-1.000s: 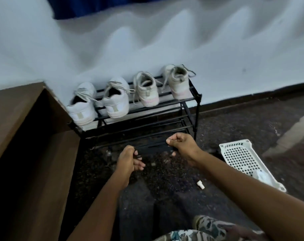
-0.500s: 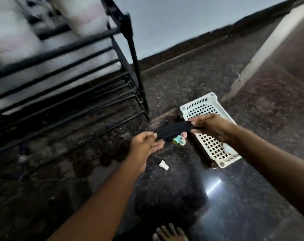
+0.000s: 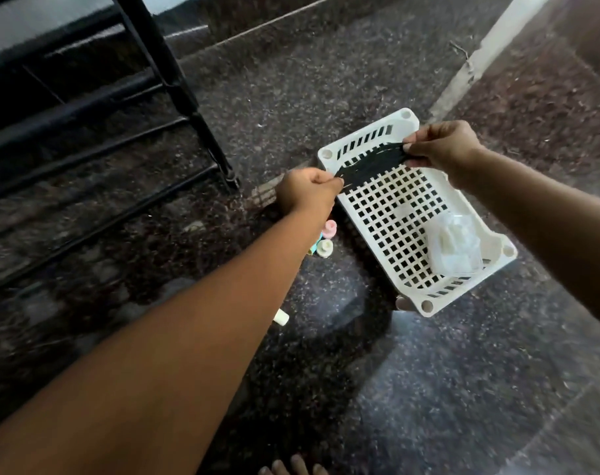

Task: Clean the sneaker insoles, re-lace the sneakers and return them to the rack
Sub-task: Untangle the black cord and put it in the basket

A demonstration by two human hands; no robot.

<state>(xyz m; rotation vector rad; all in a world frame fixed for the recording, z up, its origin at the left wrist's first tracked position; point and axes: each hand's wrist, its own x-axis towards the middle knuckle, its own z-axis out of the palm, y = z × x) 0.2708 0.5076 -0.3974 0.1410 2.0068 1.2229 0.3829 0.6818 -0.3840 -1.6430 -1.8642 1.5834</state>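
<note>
A bundle of black laces [image 3: 372, 165] is stretched between both hands, above the far end of a white perforated basket [image 3: 387, 214]. My left hand [image 3: 307, 193] pinches the bundle's left end. My right hand [image 3: 442, 149] pinches its right end. The black shoe rack [image 3: 175, 84] stands at the upper left; only its lower bars and one leg show. No sneakers are in view.
A clear plastic packet [image 3: 454, 246] lies in the basket's near corner. Small pastel bottles [image 3: 326, 240] stand beside the basket's left side. A small white cap [image 3: 280, 317] lies on the dark speckled floor. My toes [image 3: 291, 467] show at the bottom edge.
The view swung right and down from the rack with its sneakers to the basket. Both hands carried the black laces to the right, over the basket.
</note>
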